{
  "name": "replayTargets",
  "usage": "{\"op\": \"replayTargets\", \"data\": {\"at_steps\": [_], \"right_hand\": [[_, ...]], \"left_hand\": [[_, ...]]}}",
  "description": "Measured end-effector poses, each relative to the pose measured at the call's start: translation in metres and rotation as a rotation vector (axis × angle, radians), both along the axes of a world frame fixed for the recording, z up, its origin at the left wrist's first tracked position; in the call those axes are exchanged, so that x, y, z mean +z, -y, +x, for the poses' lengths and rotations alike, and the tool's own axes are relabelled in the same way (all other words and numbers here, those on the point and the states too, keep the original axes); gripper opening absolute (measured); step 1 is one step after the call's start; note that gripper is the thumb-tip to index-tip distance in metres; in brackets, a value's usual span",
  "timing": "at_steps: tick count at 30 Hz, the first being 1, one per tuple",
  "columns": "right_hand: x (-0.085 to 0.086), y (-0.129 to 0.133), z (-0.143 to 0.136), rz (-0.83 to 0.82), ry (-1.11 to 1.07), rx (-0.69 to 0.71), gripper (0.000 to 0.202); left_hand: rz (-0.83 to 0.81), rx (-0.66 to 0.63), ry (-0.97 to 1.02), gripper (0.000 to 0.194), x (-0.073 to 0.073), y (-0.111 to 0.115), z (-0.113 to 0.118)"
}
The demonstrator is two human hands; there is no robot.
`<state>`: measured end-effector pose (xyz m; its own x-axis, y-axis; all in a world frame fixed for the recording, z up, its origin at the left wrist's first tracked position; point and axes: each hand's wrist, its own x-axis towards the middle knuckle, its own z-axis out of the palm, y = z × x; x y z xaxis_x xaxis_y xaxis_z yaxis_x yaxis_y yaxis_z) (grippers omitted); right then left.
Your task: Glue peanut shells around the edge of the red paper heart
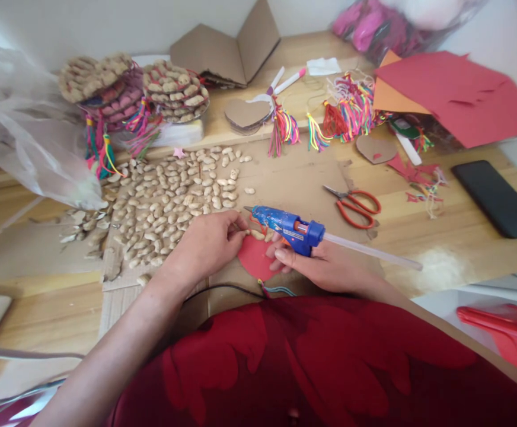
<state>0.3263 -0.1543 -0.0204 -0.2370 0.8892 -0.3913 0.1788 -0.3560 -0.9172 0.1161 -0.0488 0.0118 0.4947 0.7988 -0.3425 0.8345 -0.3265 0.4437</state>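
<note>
My right hand (305,261) is wrapped round a blue glue gun (280,225), with a clear glue stick (374,252) jutting from its back end. The gun's nozzle points left, over a red paper heart (256,258) on the cardboard. Along the heart's upper edge lie a few peanuts (257,235), partly hidden by the gun. At the heart's left edge my left hand (214,240) is closed in a pinch on a peanut, mostly covered by the fingers. Blue-green threads (280,290) hang from the heart's lower tip.
Many loose peanuts (165,196) spread over the cardboard at left. Red-handled scissors (356,207) lie to the right, a black phone (498,198) beyond. Behind are stacked peanut-covered pieces (176,92), cardboard hearts (247,112), colourful tassels (351,107) and red paper (463,95). A black cord (223,286) runs near my body.
</note>
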Motion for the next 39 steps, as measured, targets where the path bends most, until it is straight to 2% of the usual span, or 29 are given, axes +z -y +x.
{"op": "replayTargets", "data": {"at_steps": [11,19,24,31,39], "right_hand": [[0.0,0.0,0.0,0.041,0.022,0.019,0.023],[-0.001,0.0,-0.001,0.053,0.006,-0.018,0.018],[0.005,-0.001,-0.003,0.011,-0.004,-0.043,0.015],[0.009,0.0,-0.005,-0.029,-0.012,-0.061,0.016],[0.008,0.001,-0.006,-0.038,0.029,-0.052,0.02]], "left_hand": [[0.049,0.003,-0.03,0.026,-0.003,0.002,0.002],[0.059,0.001,-0.03,0.025,-0.003,0.004,0.002],[0.056,0.095,0.096,0.033,-0.005,0.012,-0.012],[0.152,0.155,0.219,0.014,-0.024,0.023,-0.026],[0.153,0.153,0.199,0.011,-0.024,0.022,-0.023]]}}
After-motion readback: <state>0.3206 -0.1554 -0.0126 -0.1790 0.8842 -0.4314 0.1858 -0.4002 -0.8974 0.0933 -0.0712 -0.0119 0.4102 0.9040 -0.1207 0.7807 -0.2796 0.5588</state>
